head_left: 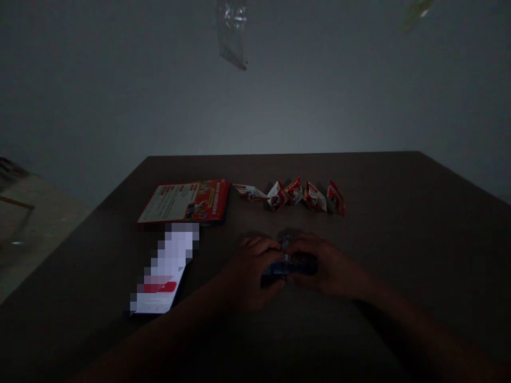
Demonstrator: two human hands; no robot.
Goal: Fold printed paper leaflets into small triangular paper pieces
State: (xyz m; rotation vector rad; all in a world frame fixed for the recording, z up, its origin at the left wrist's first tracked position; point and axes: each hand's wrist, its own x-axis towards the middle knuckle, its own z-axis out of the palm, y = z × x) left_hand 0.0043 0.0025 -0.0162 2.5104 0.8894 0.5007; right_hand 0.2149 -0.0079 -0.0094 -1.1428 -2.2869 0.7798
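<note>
Both my hands meet low over the table, with their fingers round a small dark blue printed paper point(275, 270). My left hand point(252, 271) grips its left end, thumb towards me and fingers on the far side. At the right end, my right hand point(319, 263) pinches it in the same manner. Fingers cover much of the paper, and the dim light hides its exact shape. Beyond my hands, several folded red and white printed papers point(278, 196) stand in a row. A stack of similar flat printed sheets point(175, 201) lies to their left.
A phone point(163, 271) with a lit, partly pixelated screen lies left of my left hand, just in front of the stack. The dark tabletop point(383, 223) ends at a pale wall point(319, 96). Clear plastic point(232, 34) hangs on the wall.
</note>
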